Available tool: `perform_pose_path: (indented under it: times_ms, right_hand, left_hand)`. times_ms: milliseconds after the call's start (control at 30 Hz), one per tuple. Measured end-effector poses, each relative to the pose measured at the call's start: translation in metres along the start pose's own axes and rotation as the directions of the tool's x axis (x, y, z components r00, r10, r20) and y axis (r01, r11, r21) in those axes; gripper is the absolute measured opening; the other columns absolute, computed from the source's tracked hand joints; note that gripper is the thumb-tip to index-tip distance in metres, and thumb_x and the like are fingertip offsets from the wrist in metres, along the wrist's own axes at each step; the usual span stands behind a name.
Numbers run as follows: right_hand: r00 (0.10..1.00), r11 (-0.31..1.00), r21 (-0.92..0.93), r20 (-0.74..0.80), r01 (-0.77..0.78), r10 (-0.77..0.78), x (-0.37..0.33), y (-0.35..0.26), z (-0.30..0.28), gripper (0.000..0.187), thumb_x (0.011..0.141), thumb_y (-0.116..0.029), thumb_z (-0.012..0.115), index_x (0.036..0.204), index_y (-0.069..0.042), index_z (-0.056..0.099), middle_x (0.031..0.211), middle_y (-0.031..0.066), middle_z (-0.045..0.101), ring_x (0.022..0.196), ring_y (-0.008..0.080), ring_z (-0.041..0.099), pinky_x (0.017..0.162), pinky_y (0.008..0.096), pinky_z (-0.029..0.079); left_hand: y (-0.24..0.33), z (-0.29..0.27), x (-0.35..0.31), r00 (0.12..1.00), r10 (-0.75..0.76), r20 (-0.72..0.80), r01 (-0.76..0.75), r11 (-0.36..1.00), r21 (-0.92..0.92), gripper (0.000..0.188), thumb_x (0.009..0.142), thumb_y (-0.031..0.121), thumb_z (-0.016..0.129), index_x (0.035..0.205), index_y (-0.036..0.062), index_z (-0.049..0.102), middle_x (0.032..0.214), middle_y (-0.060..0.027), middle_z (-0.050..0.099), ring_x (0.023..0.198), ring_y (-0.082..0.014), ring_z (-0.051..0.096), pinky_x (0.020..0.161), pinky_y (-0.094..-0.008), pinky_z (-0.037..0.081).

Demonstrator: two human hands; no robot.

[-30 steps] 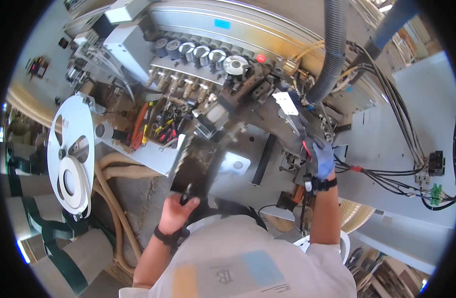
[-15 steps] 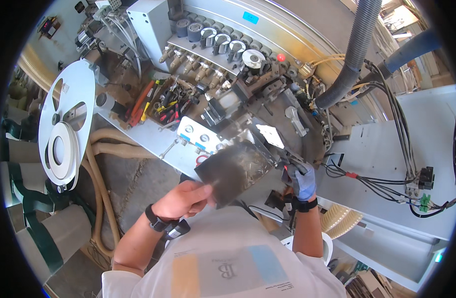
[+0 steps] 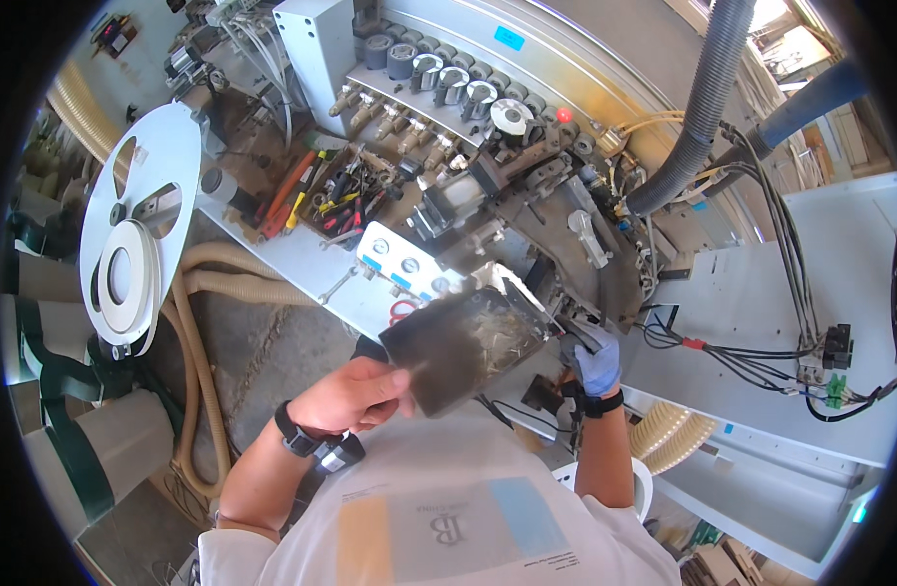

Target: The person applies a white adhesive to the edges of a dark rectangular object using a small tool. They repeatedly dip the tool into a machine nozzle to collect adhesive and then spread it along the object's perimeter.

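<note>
Pinched between thumb and fingers, the left corner of a dark plate [image 3: 468, 350] is in my bare left hand [image 3: 355, 396]. I hold this plate near the middle of the frame, just above my white shirt [image 3: 434, 562], with its broad face toward me. Its left half is smudged dark; pale streaks mark the right half.

My gloved right hand [image 3: 597, 363], right of centre, is closed around a dark tool [image 3: 581, 332]. I see a pale, ragged-edged piece [image 3: 512, 285] along the plate's upper right edge, but I cannot tell whether the tool touches either of them. Black straps circle both my wrists.

Just above the plate's left part is a white panel [image 3: 396, 257] with round gauges, and left of this panel lies a wrench [image 3: 339, 285]. Loose hand tools [image 3: 349, 205] are heaped farther up, left of centre. Grey and silver cylinders [image 3: 399, 62] stand in a row near the top. A white reel [image 3: 153, 264] fills the left side, a dark corrugated hose [image 3: 697, 107] comes down at upper right, and black cables [image 3: 727, 350] cross the right side.
</note>
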State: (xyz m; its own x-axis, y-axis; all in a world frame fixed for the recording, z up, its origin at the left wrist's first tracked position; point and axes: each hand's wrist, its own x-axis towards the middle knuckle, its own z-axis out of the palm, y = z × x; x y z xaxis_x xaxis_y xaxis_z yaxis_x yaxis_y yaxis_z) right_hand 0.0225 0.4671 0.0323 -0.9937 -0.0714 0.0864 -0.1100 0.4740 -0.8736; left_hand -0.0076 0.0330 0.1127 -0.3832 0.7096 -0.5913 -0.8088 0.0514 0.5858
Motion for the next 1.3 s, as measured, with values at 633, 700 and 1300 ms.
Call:
perform_pose_path:
  times_ms: [633, 700, 1300]
  right_hand:
    - [0.955, 0.828, -0.479, 0.193, 0.292, -0.225, 0.027, -0.038, -0.042, 0.043, 0.069, -0.015, 0.084, 0.112, -0.012, 0.080, 0.112, 0.0103, 0.077, 0.097, 0.0345, 0.073, 0.087, 0.0417, 0.059]
    - [0.950, 0.809, -0.499, 0.194, 0.310, -0.244, 0.028, -0.040, -0.043, 0.044, 0.069, -0.016, 0.085, 0.112, -0.013, 0.080, 0.112, 0.0093, 0.077, 0.097, 0.0341, 0.073, 0.086, 0.0422, 0.059]
    - [0.991, 0.696, -0.708, 0.042, 0.118, -0.126, 0.013, -0.024, -0.035, 0.040, 0.071, -0.023, 0.086, 0.111, -0.017, 0.079, 0.113, 0.0069, 0.076, 0.098, 0.0342, 0.071, 0.088, 0.0453, 0.058]
  left_hand:
    - [-0.007, 0.000, -0.012, 0.944, 0.188, -0.270, -0.031, 0.868, 0.495, 0.038, 0.103, 0.035, 0.068, 0.095, -0.0012, 0.076, 0.075, -0.0016, 0.065, 0.073, -0.0104, 0.056, 0.068, -0.0300, 0.046]
    - [-0.007, 0.000, -0.012, 0.941, 0.203, -0.269, -0.043, 0.864, 0.502, 0.037, 0.103, 0.034, 0.068, 0.095, -0.0011, 0.076, 0.076, -0.0023, 0.066, 0.074, -0.0107, 0.057, 0.069, -0.0305, 0.047]
    - [-0.003, 0.004, -0.027, 0.832, 0.456, -0.316, -0.034, 0.610, 0.791, 0.050, 0.094, 0.037, 0.079, 0.069, -0.0021, 0.059, 0.061, -0.0237, 0.049, 0.055, -0.0405, 0.046, 0.054, -0.0455, 0.042]
